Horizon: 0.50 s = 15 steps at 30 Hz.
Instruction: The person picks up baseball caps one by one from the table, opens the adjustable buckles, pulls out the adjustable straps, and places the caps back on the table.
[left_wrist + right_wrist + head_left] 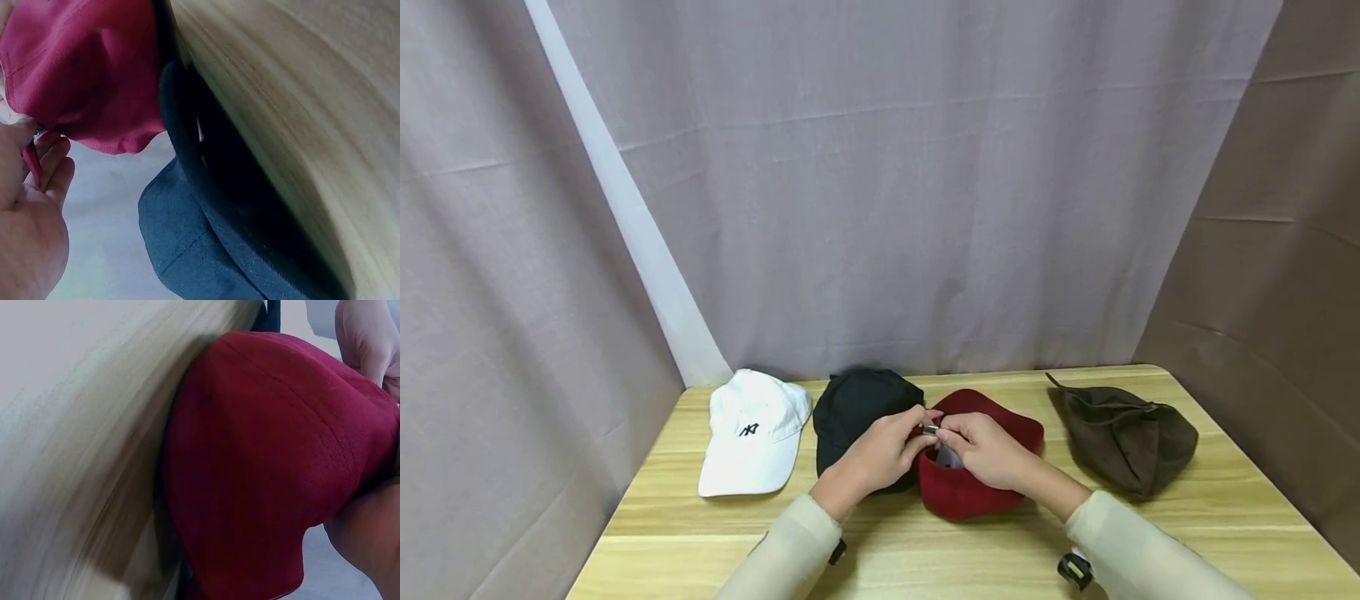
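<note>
A red baseball cap (pixel 970 498) lies on the table, its opening partly turned up and a pale lining showing inside. Both hands meet over its back strap, where a small metal buckle (pixel 930 430) glints between the fingertips. My left hand (pixel 883 450) pinches the strap; in the left wrist view, a red strap end (pixel 32 164) pokes out between its thumb and fingers. From the other side, my right hand (pixel 992 450) pinches the strap at the buckle. In the right wrist view the cap's crown (pixel 269 456) hides most of the fingers.
Close on the left of the red cap sits a black cap (pixel 857 408), partly behind the left hand. Farther left is a white cap (pixel 752 450) with a dark logo. A dark brown hat (pixel 1127 442) lies on the right. A grey curtain (pixel 880 183) hangs behind the wooden table (pixel 670 508).
</note>
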{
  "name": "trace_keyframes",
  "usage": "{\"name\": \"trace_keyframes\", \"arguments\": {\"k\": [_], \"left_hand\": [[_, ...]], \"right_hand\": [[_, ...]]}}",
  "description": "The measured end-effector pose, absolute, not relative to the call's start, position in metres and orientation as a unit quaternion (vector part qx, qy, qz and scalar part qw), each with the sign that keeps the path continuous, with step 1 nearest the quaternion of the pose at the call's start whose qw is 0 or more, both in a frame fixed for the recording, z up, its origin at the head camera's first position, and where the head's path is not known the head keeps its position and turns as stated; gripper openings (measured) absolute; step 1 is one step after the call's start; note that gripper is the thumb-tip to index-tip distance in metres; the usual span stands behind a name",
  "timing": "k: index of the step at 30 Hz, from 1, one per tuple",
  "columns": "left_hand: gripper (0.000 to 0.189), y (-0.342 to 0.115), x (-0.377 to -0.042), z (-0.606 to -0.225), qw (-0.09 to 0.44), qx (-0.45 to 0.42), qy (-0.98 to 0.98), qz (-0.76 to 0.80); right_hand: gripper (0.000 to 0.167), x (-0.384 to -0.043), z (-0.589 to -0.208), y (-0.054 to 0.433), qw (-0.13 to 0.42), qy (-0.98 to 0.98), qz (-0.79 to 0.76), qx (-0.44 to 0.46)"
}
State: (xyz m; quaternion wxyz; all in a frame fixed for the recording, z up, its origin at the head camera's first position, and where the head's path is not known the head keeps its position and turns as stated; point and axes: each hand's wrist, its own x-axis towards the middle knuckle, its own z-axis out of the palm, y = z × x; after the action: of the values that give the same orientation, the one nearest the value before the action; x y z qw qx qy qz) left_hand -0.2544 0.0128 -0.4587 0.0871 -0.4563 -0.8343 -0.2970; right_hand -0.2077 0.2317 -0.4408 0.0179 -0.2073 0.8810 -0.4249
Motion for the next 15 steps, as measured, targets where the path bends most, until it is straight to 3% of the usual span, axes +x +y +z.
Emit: {"name": "trace_keyframes", "arguments": {"k": [9,15], "left_hand": [[0.013,0.0127,-0.2587,-0.4605,0.094,-0.460,-0.832,-0.296],[0.014,0.0138,-0.2593,-0.4594,0.114,-0.467,-0.831,-0.281]], "right_hand": [[0.026,-0.2123,-0.4421,0.2356,0.026,0.889,-0.404,-0.216],[0.025,-0.2104,-0.4461,0.2368,-0.003,0.888,-0.417,-0.195]]}}
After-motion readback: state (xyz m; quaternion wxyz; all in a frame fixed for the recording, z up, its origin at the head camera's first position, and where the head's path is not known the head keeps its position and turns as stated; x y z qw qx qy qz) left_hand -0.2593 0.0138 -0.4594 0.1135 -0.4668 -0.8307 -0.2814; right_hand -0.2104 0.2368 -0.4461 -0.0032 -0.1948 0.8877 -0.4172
